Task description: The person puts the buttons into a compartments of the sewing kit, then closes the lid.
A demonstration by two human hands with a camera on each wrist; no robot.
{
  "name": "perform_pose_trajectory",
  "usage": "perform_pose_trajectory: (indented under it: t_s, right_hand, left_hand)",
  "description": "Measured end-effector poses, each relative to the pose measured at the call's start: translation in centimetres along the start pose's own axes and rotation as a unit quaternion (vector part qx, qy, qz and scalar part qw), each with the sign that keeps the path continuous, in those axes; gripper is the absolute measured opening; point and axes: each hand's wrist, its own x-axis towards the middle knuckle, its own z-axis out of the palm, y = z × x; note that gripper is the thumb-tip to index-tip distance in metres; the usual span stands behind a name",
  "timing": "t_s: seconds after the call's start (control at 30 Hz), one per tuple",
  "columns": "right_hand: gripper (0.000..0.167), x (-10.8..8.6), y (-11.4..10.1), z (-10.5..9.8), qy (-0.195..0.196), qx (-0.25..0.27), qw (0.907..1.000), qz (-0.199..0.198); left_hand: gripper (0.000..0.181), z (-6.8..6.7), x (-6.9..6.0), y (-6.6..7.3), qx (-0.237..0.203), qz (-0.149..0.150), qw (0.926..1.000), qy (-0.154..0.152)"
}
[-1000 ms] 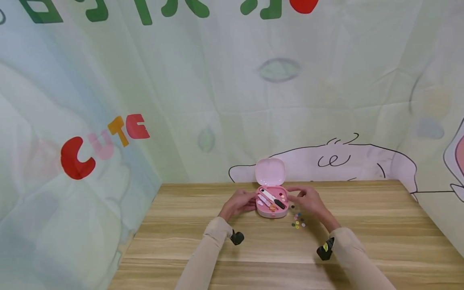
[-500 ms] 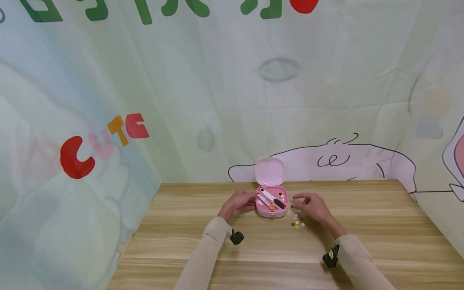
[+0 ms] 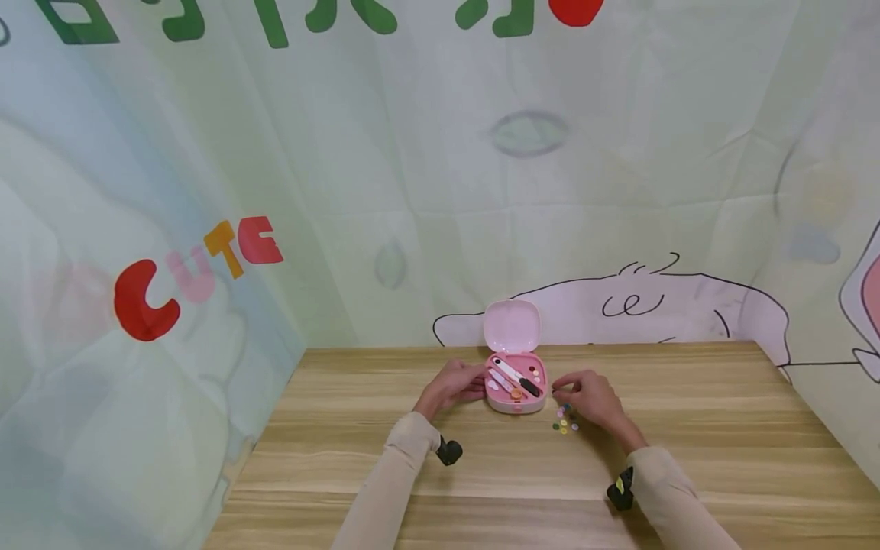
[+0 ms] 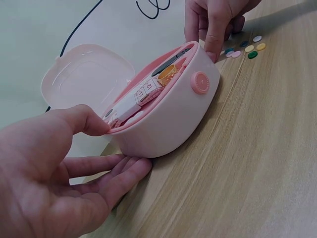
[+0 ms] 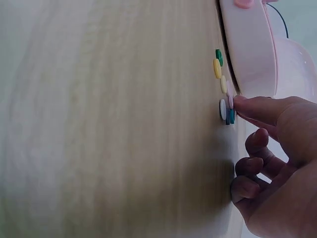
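A pink sewing kit box [image 3: 517, 403] stands on the table with its lid [image 3: 512, 326] raised. Its tray holds a long white-and-black tool [image 3: 528, 387], a white measuring tape [image 4: 146, 89], a small orange piece [image 4: 168, 75] and a few buttons. My left hand [image 3: 455, 384] grips the box's left side, thumb on the rim and fingers low on the wall. My right hand [image 3: 593, 396] is at the box's right, thumb and forefinger pinching at a small black button on the table; the fingertips mostly hide it. Several loose buttons [image 3: 564, 425] lie just in front of that hand.
The wooden table [image 3: 509, 473] reaches back to a printed cloth backdrop [image 3: 412, 191] right behind the lid. A small black camera sits at each wrist, the left camera [image 3: 450, 451] and the right camera [image 3: 621, 493].
My right hand has come away from the box's right rim and lowered to the black button, its thumb and forefinger closing together. The left hand and box stay in place.
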Motion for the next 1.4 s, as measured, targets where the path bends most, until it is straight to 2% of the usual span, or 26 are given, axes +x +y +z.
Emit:
perform_pose_trajectory:
  t_s: [0.6, 0.97, 1.3, 1.4]
  right_hand:
    - [0.010, -0.2, -0.3, 0.1, 0.003, 0.006, 0.9999, 0.012]
    - [0.005, 0.1, 0.1, -0.1, 0.021, 0.016, 0.9995, -0.014]
    - [0.011, 0.4, -0.2, -1.1, 0.026, 0.060, 0.9973, 0.035]
    - [0.013, 0.4, -0.4, -1.5, 0.030, 0.068, 0.9966, 0.035]
  left_hand:
    - [0.028, 0.0, 0.0, 0.1, 0.003, -0.001, 1.0000, -0.003]
    - [0.028, 0.0, 0.0, 0.1, 0.004, -0.008, 1.0000, -0.003]
    - [0.029, 0.0, 0.0, 0.2, 0.009, -0.012, 0.9999, -0.001]
    - [0.029, 0.0, 0.0, 0.2, 0.007, -0.012, 0.9999, -0.003]
